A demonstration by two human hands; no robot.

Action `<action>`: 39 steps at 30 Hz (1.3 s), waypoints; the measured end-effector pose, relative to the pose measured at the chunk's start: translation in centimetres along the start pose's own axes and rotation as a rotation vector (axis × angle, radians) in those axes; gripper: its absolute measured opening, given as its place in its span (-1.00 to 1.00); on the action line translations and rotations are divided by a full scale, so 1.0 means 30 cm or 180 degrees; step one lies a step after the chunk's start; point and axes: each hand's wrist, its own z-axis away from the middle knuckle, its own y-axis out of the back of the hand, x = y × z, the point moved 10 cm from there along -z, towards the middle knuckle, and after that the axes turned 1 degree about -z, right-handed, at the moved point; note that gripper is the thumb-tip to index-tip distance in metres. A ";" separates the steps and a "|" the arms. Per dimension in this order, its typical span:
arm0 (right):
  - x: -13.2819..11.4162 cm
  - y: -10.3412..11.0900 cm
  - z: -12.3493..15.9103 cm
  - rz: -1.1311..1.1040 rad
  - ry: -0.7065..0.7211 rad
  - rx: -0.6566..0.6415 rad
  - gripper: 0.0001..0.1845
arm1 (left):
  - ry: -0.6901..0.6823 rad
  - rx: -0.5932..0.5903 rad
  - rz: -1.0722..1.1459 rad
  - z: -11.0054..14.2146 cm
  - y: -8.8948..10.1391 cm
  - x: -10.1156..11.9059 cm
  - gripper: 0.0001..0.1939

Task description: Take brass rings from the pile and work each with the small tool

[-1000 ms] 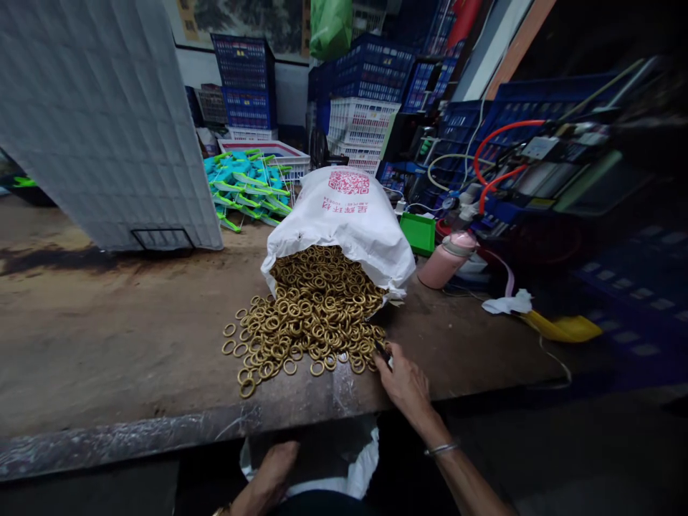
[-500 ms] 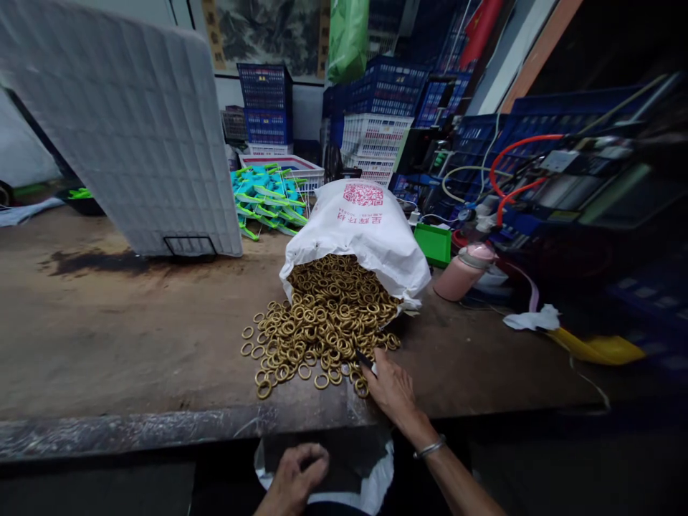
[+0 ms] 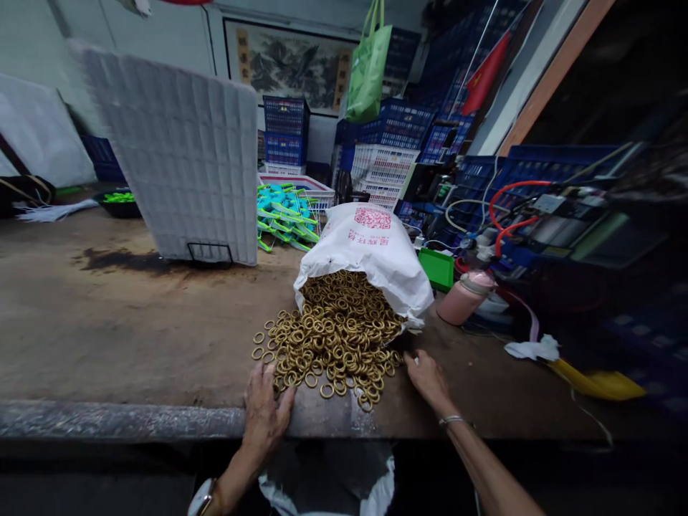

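A white sack (image 3: 370, 251) lies on its side on the brown workbench (image 3: 123, 337), spilling a heap of brass rings (image 3: 333, 333) toward me. My left hand (image 3: 266, 408) lies flat on the bench's front edge, fingers spread, fingertips touching the heap's near left rings. My right hand (image 3: 427, 376) rests at the heap's right side, fingers curled down on the bench beside the rings; I cannot make out anything in it. Below the bench edge, between my arms, hangs a white bag (image 3: 327, 480) with a dark opening.
A white gridded panel (image 3: 177, 150) stands on the bench at the back left. Behind the sack lie turquoise plastic parts (image 3: 282, 215), a green box (image 3: 436, 269) and a pink bottle (image 3: 462, 297). Blue and white crates (image 3: 387, 140) are stacked at the back. Machinery with hoses (image 3: 537, 215) fills the right.
My left hand came up from the white bag below the bench and now lies on the bench edge at the rings. My right hand shifted right along the heap. The view tilted up.
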 end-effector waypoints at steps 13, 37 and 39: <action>-0.166 -0.107 0.127 0.0300 0.0627 -0.0102 -0.68 | -0.0028 -0.0341 -0.0529 -0.044 -0.169 0.168 -0.56; -0.419 -0.015 -0.034 0.0295 0.1094 0.0358 -0.60 | -0.0402 -0.0816 -0.0242 -0.427 -0.229 -0.064 -0.65; -0.438 -0.031 -0.020 0.0345 0.1161 0.0370 -0.60 | -0.0497 -0.0902 -0.0211 -0.402 -0.249 -0.025 -0.65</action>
